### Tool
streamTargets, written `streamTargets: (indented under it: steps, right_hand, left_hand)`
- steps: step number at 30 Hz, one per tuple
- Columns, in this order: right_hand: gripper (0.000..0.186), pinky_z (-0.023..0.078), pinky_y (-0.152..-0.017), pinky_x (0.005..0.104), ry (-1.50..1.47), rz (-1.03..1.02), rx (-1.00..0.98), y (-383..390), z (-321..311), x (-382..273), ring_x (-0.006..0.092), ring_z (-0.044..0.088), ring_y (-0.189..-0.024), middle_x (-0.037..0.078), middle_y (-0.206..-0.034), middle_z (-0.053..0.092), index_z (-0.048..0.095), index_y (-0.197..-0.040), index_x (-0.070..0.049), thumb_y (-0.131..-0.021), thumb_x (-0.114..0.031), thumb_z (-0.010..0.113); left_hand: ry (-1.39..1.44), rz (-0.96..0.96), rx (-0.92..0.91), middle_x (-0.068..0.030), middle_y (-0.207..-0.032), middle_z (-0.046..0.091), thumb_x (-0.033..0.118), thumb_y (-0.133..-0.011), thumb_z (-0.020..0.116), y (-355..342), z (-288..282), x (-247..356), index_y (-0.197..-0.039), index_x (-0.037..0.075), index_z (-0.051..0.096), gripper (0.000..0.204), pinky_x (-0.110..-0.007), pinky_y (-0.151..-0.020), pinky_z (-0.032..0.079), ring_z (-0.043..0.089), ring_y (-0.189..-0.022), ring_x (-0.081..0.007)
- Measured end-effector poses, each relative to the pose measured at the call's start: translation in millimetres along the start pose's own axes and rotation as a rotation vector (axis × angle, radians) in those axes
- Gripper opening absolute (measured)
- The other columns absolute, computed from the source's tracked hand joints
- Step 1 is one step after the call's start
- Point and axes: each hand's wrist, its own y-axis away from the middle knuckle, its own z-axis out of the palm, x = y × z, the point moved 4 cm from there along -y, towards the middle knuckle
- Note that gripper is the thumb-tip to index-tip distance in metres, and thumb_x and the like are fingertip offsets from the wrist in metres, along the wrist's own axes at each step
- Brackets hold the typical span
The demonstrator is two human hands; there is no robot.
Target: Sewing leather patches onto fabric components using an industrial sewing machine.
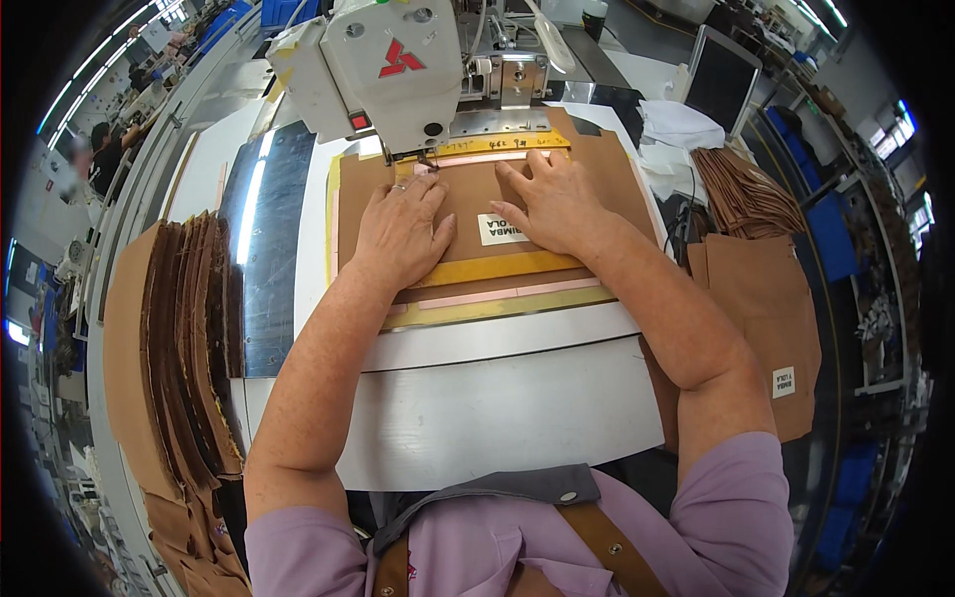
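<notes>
A brown fabric or leather-like panel (466,211) lies under the head of an industrial sewing machine (393,75), framed by a yellow template (502,267) with pale pink strips along it. My left hand (403,227) rests flat on the panel, its fingertips close to the needle area (423,161). To its right, my right hand (552,204) presses on the panel with fingers spread, the tips reaching the upper yellow bar (497,145). A white printed label (500,230) shows between the hands, partly covered by the right one. Neither hand grips anything.
Brown panels stand stacked on edge (149,338) at the left. More lie at the right, in a fanned pile (746,189) and a flat pile (761,308). Behind these are a white cloth (681,124) and a dark monitor (721,80). Far left, another person (104,159) is visible.
</notes>
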Motion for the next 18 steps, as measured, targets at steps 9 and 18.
streamTargets:
  steps: [9, 18]
  right_hand:
    - [0.061, 0.048, -0.09, 0.0419, -0.049, 0.0, 0.067, -2, 2, -5, 0.0313, 0.058, -0.112, 0.018, -0.12, 0.061, 0.056, -0.141, -0.016, -0.099, -0.058, 0.045]
    - [0.064, 0.048, -0.09, 0.0424, -0.062, -0.01, 0.029, -5, -5, -9, 0.0308, 0.057, -0.113, 0.017, -0.122, 0.06, 0.055, -0.142, -0.015, -0.099, -0.06, 0.043]
  left_hand:
    - [0.037, -0.016, -0.042, -0.0106, -0.141, 0.055, 0.034, -0.096, 0.052, 2, -1, -7, -0.133, 0.008, 0.057, 0.046, -0.048, -0.113, 0.033, 0.052, -0.129, -0.0305]
    - [-0.086, -0.01, -0.116, -0.0125, -0.143, 0.054, 0.039, -0.096, 0.05, 2, -14, -11, -0.134, 0.006, 0.056, 0.051, -0.047, -0.119, 0.026, 0.048, -0.135, -0.0299]
